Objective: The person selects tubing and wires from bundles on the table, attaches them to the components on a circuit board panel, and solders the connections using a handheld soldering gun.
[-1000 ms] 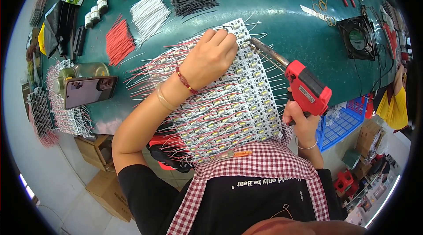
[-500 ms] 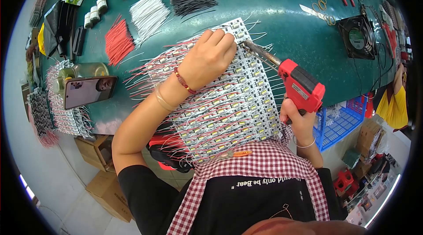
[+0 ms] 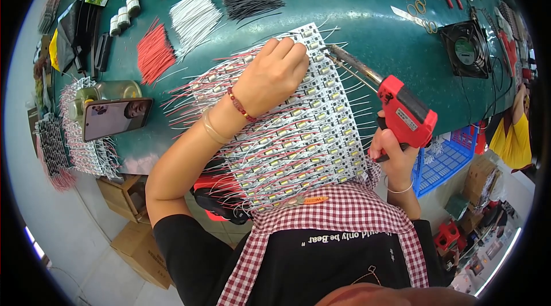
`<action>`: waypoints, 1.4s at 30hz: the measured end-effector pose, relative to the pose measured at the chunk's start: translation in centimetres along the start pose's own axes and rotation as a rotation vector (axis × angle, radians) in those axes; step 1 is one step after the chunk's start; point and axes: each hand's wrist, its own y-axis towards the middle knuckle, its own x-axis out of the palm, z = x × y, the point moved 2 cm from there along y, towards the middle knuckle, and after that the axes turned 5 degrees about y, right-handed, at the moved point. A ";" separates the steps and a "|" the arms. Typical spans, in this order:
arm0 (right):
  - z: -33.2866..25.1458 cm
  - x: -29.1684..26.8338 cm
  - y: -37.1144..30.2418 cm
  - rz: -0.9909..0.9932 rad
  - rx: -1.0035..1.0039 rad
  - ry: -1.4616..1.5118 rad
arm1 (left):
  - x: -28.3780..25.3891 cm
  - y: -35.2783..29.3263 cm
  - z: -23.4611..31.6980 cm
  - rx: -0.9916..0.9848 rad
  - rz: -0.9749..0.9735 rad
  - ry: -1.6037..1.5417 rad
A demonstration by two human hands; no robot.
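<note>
My right hand [image 3: 397,155] has its fingers wrapped round the handle of the red-and-black soldering gun [image 3: 407,112]. Half a second ago I had its tip in over the top rows of the circuit-board panel [image 3: 327,134]; now I've drawn the gun back to my right, and the tip is by the panel's upper right edge, whether touching I can't tell. My left hand [image 3: 271,76] hasn't visibly shifted: its fingers are curled down over the panel's upper part, but their tips are hidden, so I can't tell what they grasp. The panel hasn't moved, reaching from over the green table [image 3: 390,36] down to my checkered apron [image 3: 338,211], red and white wires [image 3: 201,90] trailing leftward.
</note>
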 end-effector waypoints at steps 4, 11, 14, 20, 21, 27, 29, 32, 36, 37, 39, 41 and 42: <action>-0.9 -0.8 0.0 0.038 -0.044 0.066 | -0.1 0.3 0.2 -0.002 -0.040 -0.005; -4.9 -8.5 -0.7 0.259 -0.437 0.149 | 0.1 0.8 0.2 -0.010 -0.054 -0.112; -7.3 -12.7 -0.9 0.363 -0.631 0.167 | -0.4 0.2 0.3 -0.053 -0.113 -0.089; -9.0 -18.9 1.8 0.568 -0.937 0.165 | -0.3 0.4 0.3 -0.006 -0.085 -0.019; -9.2 -20.4 3.2 0.777 -0.740 0.002 | -0.3 0.6 0.2 0.007 -0.075 -0.026; -7.4 -22.9 6.4 0.794 -0.627 0.035 | -0.1 0.6 0.4 -0.039 -0.085 -0.011; -7.7 -18.5 3.5 0.708 -0.738 0.189 | -0.7 0.0 0.6 -0.042 -0.091 -0.033; -7.2 -11.5 1.5 0.484 -0.617 0.233 | -0.2 0.0 0.2 -0.041 -0.058 -0.065; -3.6 -4.8 0.2 0.061 -0.260 0.095 | 0.0 -0.1 0.2 -0.040 -0.033 -0.041; -2.7 -3.6 0.4 0.022 -0.171 0.073 | 0.0 0.0 0.2 -0.048 -0.032 -0.058; -2.2 -1.0 0.8 0.019 0.048 -0.018 | -0.2 -0.2 0.3 -0.058 -0.033 -0.074; -1.6 -0.2 1.0 -0.005 0.038 -0.048 | -0.3 -0.2 0.3 -0.065 -0.026 -0.075; -1.4 0.1 1.0 -0.018 0.025 -0.075 | -0.4 -0.2 0.3 -0.061 -0.015 -0.081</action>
